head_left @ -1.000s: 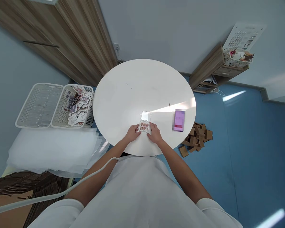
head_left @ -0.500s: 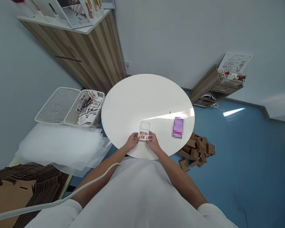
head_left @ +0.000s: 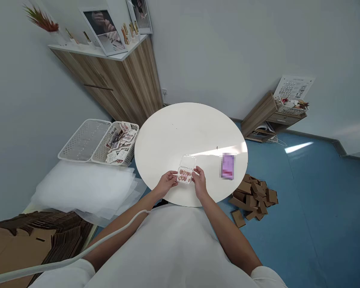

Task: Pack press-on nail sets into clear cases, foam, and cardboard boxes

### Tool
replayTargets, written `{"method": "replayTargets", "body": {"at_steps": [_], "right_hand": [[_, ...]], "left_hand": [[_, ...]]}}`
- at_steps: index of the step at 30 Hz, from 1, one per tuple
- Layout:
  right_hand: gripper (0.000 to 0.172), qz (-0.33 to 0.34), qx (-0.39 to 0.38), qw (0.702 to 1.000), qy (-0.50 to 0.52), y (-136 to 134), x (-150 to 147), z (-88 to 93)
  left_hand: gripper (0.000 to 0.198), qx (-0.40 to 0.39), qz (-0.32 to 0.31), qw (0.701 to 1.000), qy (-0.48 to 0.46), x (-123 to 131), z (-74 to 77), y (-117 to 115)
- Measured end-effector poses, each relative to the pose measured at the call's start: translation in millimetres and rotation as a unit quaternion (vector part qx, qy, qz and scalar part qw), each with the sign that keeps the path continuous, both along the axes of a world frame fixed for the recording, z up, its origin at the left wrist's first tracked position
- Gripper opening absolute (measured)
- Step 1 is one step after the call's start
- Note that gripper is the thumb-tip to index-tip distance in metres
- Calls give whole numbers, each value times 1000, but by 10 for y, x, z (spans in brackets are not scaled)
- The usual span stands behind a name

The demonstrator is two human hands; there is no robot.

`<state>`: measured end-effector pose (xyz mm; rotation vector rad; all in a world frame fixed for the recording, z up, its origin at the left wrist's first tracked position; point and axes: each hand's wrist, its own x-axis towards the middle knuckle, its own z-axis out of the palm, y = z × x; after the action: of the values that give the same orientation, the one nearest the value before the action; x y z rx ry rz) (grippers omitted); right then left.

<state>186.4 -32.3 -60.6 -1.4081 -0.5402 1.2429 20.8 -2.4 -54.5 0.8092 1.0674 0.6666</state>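
Observation:
A small clear plastic case (head_left: 186, 173) with rows of reddish press-on nails lies open, its lid folded back, near the front edge of a round white table (head_left: 180, 136). My left hand (head_left: 167, 181) pinches the case's left side. My right hand (head_left: 199, 180) grips its right side with curled fingers. The case looks lifted slightly off the tabletop.
A purple blurred card (head_left: 227, 166) lies on the table to the right. Two white mesh baskets (head_left: 87, 140) stand at the left, one full of nail packs (head_left: 120, 140). Clear sheets (head_left: 81, 188) lie below them. Brown cardboard pieces (head_left: 253, 194) litter the blue floor.
My head has tilted up, so the cabinet top and pictures have come into view. Both hands stay on the case, which has turned slightly between them.

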Motion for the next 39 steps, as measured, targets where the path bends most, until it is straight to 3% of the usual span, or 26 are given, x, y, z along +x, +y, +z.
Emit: {"method": "replayTargets", "body": {"at_steps": [6, 20, 33, 39], "right_hand": [[42, 23, 21, 989, 146, 109, -118, 259], [39, 15, 53, 993, 102, -49, -232, 522], [22, 43, 102, 982, 153, -220, -484, 662], [14, 17, 115, 980, 160, -276, -636, 690]], "left_hand": [[40, 4, -16, 1000, -24, -217, 211, -23], [39, -19, -79, 993, -85, -408, 501, -88], [36, -75, -84, 984, -141, -617, 483, -94], [30, -82, -84, 980, -160, -716, 455, -84]]}}
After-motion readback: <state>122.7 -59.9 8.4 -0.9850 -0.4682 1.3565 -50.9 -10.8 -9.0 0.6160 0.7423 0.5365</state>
